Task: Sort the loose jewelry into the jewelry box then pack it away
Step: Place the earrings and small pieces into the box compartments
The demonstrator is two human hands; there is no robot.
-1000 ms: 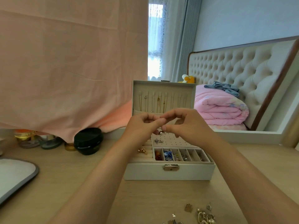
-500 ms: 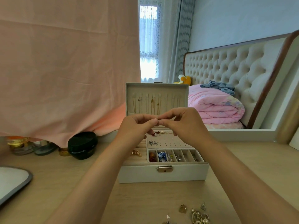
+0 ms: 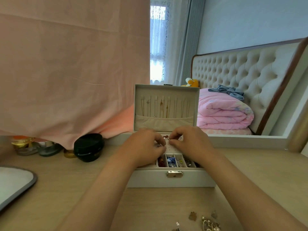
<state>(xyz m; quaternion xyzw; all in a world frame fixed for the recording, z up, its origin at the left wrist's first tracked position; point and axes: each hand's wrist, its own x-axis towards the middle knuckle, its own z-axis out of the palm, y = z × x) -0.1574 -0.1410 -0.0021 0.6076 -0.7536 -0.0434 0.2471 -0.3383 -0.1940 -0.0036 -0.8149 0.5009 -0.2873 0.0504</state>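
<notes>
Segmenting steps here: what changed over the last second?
The left hand and right hand dropped from in front of the lid to the earring panel; the right still pinches a small silver piece. The jewelry box stays open, loose jewelry untouched on the table.

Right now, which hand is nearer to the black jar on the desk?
Left. The left hand is over the jewelry box, to the right of the black jar; the right hand is further right, beyond the left one.
</notes>
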